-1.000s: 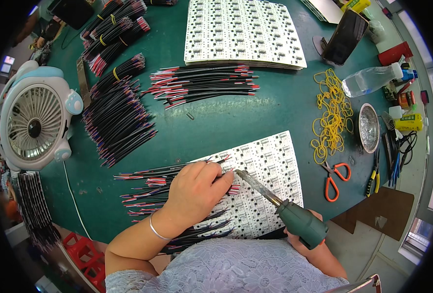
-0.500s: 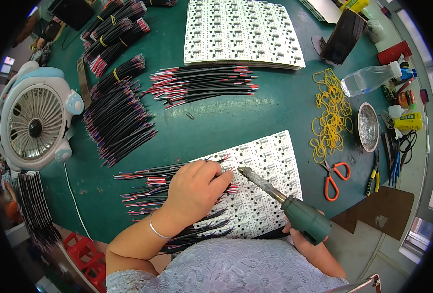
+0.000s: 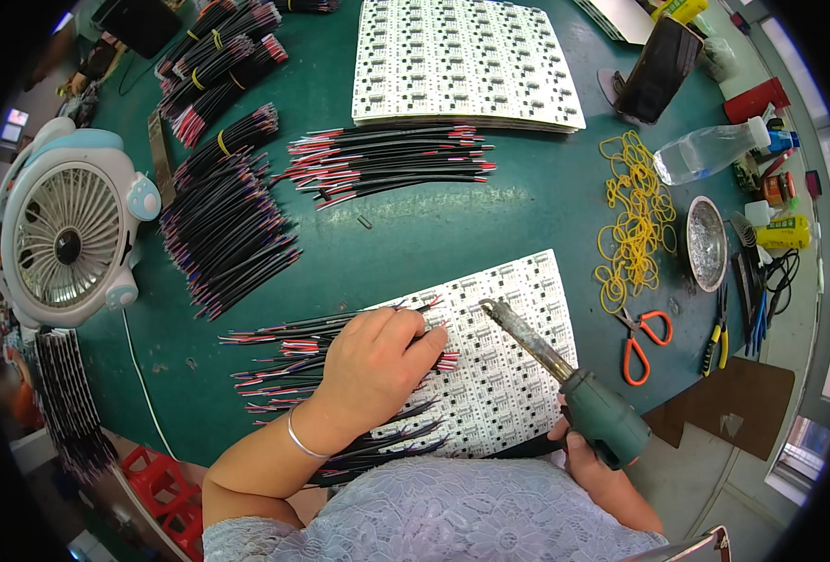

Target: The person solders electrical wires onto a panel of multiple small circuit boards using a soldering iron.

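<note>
while our left fingers [image 3: 426,348] pinch a wire [image 3: 443,325] below frame centre, our right hand [image 3: 585,459] holds a green-handled soldering iron [image 3: 582,391] lower right.

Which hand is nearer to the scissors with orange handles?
Right. The right hand is left of the scissors, closer to the body; the left hand is farther left, over the wires.

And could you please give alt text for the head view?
The left hand rests over black wires on a white circuit sheet; the right hand holds a green soldering tool. Yellow rubber bands and orange-handled scissors lie on the green table.
</note>
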`<state>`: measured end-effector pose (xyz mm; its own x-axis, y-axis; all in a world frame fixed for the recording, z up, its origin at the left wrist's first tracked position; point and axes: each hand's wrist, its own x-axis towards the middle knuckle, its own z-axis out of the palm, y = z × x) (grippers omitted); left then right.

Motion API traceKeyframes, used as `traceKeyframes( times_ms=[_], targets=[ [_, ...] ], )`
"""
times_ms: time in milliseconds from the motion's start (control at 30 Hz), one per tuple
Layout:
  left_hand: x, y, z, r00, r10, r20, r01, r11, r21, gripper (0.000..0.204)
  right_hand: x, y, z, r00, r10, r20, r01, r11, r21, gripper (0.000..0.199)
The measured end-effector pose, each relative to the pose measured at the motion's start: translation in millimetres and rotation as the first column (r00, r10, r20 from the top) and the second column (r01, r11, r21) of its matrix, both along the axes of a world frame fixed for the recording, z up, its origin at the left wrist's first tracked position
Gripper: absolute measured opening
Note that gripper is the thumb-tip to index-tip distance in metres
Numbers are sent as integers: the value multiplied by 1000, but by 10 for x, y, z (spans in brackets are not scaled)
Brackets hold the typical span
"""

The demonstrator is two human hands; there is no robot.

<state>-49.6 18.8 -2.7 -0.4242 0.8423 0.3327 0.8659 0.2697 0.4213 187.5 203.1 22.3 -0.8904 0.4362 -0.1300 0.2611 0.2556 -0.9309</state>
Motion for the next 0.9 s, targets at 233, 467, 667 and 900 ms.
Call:
traceKeyframes(
  times_ms=[233,467,667,900],
  targets=[
    [-8,3,-3,1000,4,-5,-4,1000,4,29,89,-31,3,1000,2,25,2,990,-143,27],
    [-32,-3,32,999,-15,32,16,1000,-19,33,127,-64,-14,998,-14,68,27,980,-199,27],
    [-39,3,20,999,-20,29,20,1000,1,30,127,-34,-8,990,22,137,-10,996,-86,25],
    [-33,9,25,1000,-17,26,18,1000,-10,28,85,-11,25,983,92,159,-123,972,200,19]
  ],
)
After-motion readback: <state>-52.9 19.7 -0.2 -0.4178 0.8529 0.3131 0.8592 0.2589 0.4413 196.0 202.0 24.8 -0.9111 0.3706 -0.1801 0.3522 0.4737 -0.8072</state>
